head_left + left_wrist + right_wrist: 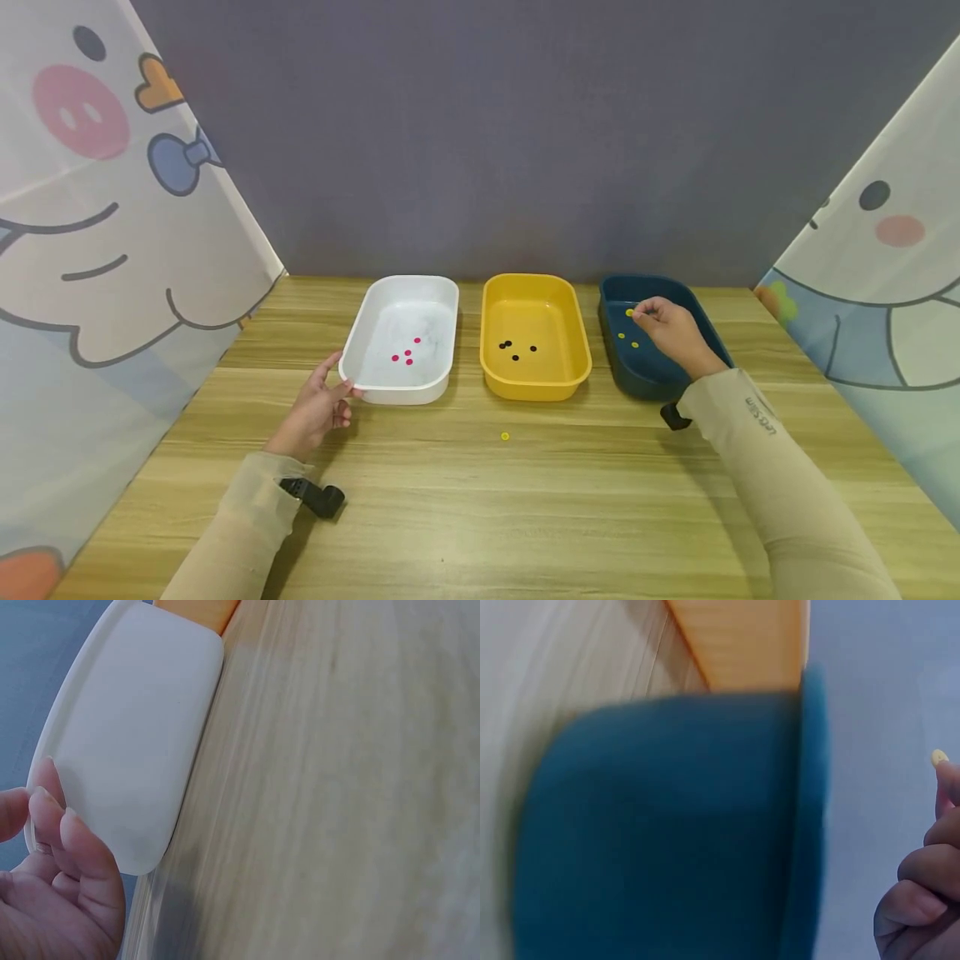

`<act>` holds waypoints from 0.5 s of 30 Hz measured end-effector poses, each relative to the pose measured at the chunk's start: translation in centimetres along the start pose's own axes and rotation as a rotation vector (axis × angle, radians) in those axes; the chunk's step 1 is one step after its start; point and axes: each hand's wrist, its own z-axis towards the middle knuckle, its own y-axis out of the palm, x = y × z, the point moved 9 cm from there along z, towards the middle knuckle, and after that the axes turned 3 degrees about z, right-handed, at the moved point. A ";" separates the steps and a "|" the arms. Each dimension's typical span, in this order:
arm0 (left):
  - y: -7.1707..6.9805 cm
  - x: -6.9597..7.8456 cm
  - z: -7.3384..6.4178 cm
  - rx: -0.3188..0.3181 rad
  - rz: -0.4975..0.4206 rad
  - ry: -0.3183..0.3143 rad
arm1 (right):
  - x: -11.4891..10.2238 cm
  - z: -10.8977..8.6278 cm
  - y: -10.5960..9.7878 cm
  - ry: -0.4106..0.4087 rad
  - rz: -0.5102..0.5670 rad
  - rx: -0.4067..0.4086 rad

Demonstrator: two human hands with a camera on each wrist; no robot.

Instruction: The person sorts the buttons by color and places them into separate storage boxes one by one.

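Note:
My right hand [673,335] pinches a small yellow button [629,312] between thumb and fingertips, above the dark blue tray [647,388]. The same button [939,757] shows at the fingertips in the right wrist view. Inside the blue tray lie two more yellow buttons [635,345], apart from each other. At the near left corner of the white tray [397,396], my left hand [313,410] holds the rim between thumb and fingers. Several red buttons [408,352] lie on the white tray's floor. One loose yellow button [505,436] is on the table.
Between the white and blue trays stands a yellow tray [536,390] with several black buttons [515,358] in it. All three trays stand in a row on the wood-grain table [480,517], close to a grey back wall [480,142]. Printed cartoon cloths hang at both sides.

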 end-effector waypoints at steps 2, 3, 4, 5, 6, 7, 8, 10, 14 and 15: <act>0.0 0.0 0.0 0.001 0.001 0.000 | 0.5 0.2 -0.5 -0.003 -0.014 0.021; 0.1 0.1 0.1 0.002 0.002 0.001 | 0.7 0.3 -0.8 0.001 -0.015 0.029; 0.1 0.1 0.1 0.003 0.001 -0.001 | 1.0 0.5 -1.1 0.002 -0.013 0.041; 0.1 0.1 0.1 0.003 0.003 -0.001 | 1.2 0.6 -1.4 0.006 -0.012 0.054; 0.1 0.1 0.1 0.006 0.002 -0.001 | 1.5 0.7 -1.7 0.017 -0.004 0.062; 0.1 0.1 0.1 0.007 0.003 -0.003 | 1.8 0.8 -1.9 0.025 0.007 0.072; 0.1 0.1 0.1 0.010 0.005 -0.005 | 2.2 1.0 -2.2 0.030 0.019 0.080; 0.0 0.0 0.1 0.011 0.008 -0.009 | 2.7 1.3 -2.5 0.040 0.046 0.092; -0.1 -0.1 0.1 0.018 0.011 -0.012 | 3.7 1.7 -3.4 0.049 0.106 0.116; 0.0 -0.1 0.1 0.017 0.010 -0.012 | 3.8 1.8 -3.6 0.053 0.126 0.118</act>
